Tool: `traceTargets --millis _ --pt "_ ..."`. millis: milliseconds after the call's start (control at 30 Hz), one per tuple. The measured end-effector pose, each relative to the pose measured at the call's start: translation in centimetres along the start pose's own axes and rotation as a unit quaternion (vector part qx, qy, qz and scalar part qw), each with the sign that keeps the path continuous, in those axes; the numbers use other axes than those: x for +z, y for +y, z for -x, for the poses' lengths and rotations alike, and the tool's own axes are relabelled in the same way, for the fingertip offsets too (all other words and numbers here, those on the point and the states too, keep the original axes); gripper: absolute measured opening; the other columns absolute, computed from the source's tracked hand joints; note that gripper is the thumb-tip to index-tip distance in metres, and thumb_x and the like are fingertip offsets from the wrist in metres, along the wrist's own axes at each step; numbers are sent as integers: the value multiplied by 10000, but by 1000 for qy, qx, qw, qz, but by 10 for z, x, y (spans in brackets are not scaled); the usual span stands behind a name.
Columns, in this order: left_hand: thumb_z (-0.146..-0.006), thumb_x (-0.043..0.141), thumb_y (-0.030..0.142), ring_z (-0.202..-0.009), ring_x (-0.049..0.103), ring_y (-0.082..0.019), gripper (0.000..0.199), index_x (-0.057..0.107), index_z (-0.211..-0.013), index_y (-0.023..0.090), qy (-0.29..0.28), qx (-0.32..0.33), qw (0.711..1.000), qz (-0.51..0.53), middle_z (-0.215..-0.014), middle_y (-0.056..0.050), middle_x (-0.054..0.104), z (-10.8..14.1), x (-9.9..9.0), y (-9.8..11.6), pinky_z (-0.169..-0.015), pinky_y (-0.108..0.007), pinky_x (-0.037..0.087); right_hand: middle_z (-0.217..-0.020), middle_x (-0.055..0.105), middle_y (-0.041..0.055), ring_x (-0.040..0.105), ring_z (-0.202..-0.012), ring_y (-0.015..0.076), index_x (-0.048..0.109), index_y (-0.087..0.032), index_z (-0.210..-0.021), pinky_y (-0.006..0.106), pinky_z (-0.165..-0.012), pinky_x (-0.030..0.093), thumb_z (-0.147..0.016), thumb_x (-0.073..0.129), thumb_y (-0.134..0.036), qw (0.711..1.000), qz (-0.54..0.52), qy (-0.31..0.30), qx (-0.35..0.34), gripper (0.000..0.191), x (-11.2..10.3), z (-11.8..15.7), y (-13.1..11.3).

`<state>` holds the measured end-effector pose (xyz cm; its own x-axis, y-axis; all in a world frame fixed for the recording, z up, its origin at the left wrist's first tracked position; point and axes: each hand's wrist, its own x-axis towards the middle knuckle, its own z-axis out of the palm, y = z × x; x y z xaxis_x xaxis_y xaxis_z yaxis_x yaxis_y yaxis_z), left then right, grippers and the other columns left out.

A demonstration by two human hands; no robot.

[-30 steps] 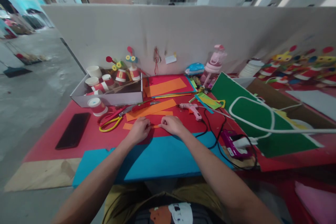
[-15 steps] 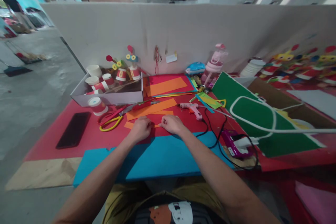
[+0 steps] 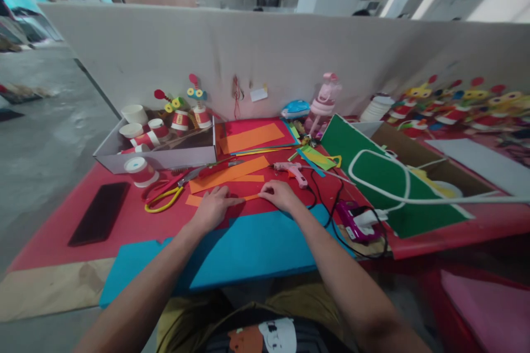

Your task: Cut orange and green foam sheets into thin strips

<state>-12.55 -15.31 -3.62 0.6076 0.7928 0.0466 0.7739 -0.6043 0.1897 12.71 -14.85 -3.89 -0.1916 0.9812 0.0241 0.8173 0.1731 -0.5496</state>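
Your left hand [image 3: 212, 209] has just opened out from its curl: the index finger is stretched along the narrow orange strip [image 3: 251, 197], and more of this strip shows between your two hands. I judge that this finger is flattening or smoothing the strip, while the other hand keeps the far end in place.

Your right hand [image 3: 280, 195] is pinching the right end of the strip between thumb and fingertips. The left one touches the strip, but whether it also grips it, I cannot tell.

The strip lies in front of you, low over the red table covering [image 3: 136, 223], just beyond the edge of the blue sheet [image 3: 256, 242]. It looks thin, matt and quite straight, like paper or light card; its left end is hidden by your fingers, so I cannot say if it is folded there.

Beyond your hands is a wide orange piece [image 3: 227, 175], lying slanted. The pink glue gun [image 3: 296, 171] rests near your right hand, its nozzle pointing to the left. On the other side are the yellow-handled scissors [image 3: 178, 193], and farther out a dark phone [image 3: 99, 214] lies flat.
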Motion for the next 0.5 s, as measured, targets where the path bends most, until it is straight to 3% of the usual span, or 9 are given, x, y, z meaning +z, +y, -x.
traceTargets --millis 167,500 --pt "-983 332 165 -978 518 -221 502 616 -1318 409 -5 9 1000 -25 -1007 -79 550 0 0 0 -822 -340 397 -934 730 43 637 -891 178 748 -201 -859 262 -792 406 -874 693 -330 999 -24 25 -13 141 -3 9 13" --pt "-975 374 198 -948 516 -223 472 612 -1319 418 -8 -3 1000 -19 -1011 -82 543 0 1 1 -830 -346 409 -961 729 44 623 -931 183 724 -192 -852 278 -792 370 -903 655 -314 998 38 9 40 149 -3 3 2"
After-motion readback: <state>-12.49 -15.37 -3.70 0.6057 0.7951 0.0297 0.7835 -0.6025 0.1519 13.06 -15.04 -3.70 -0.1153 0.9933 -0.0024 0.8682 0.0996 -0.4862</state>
